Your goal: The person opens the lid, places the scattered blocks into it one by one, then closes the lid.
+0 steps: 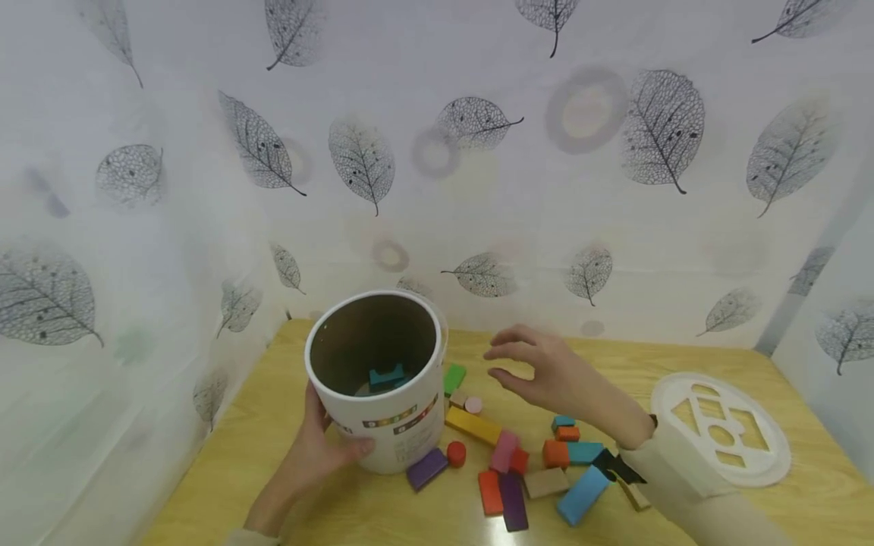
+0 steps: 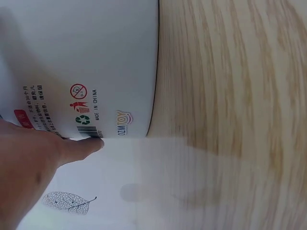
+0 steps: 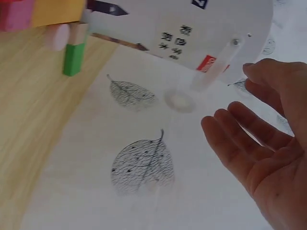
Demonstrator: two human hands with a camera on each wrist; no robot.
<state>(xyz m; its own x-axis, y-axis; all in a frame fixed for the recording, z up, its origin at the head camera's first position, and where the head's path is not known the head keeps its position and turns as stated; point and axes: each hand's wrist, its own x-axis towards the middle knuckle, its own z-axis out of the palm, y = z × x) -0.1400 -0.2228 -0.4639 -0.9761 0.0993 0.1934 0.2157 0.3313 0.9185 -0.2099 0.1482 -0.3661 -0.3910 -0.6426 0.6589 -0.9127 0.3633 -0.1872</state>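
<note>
so the main thing here is a big white bucket (image 1: pixel 410 425), sitting left of center on the wooden table (image 1: pixel 253 425), mouth up. the left hand (image 1: pixel 321 447) has it by the left side, thumb across the front wall and the other fingers round the far side, so it's a proper grip. close up from the left wrist, a fingertip lies by the barcode, near the "made in china" print and the ozmtoy logo. down inside the bucket there's a teal block (image 1: pixel 387 377) with a notch in it.

the right hand (image 1: pixel 542 371) is off to the bucket's right, above the table, holding nothing. fingers loosely bent, thumb spread apart from them. the right wrist view shows a see-through strip (image 3: pixel 218 67) riveted to the bucket, near that hand's thumb.

blocks are scattered right of the bucket: a purple block (image 1: pixel 427 469) just beside its base, a red cylinder (image 1: pixel 457 454) next to that, then a long yellow block (image 1: pixel 473 425), a green block (image 1: pixel 454 378) and, closer to the viewer, a blue block (image 1: pixel 583 494), among others. farther right lies a white lid (image 1: pixel 771 462) with shapes cut through it. behind everything hangs a pale leaf-print cloth (image 1: pixel 478 212).
</note>
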